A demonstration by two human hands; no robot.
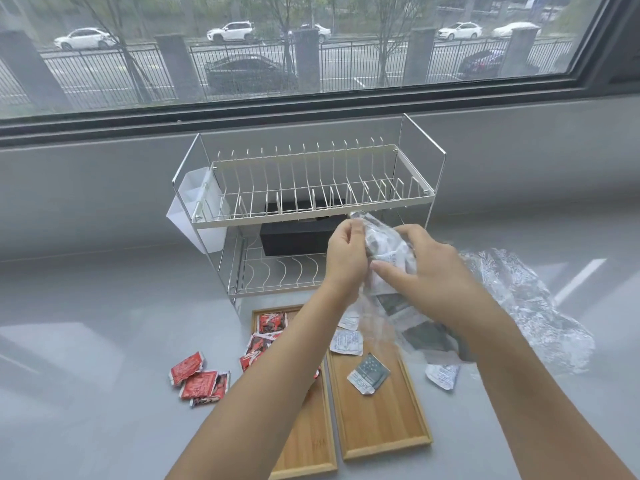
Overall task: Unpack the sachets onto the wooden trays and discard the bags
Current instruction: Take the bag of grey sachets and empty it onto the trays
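My left hand (pixel 344 252) and my right hand (pixel 424 268) both grip a clear plastic bag (pixel 388 247) with white and dark sachets inside, held above the trays. Two wooden trays lie side by side: the left tray (pixel 308 441) carries red sachets (pixel 272 323) at its far end, partly hidden by my left forearm. The right tray (pixel 381 424) holds white and dark green sachets (pixel 369 374). Several red sachets (pixel 197 379) lie on the counter left of the trays. One white sachet (pixel 443 375) lies on the counter to the right.
An empty crumpled clear bag (pixel 526 306) lies on the counter at the right. A two-tier white dish rack (pixel 311 202) stands behind the trays, with a black box (pixel 294 237) on its lower shelf and a white cup (pixel 197 209) on its left side. A window runs behind.
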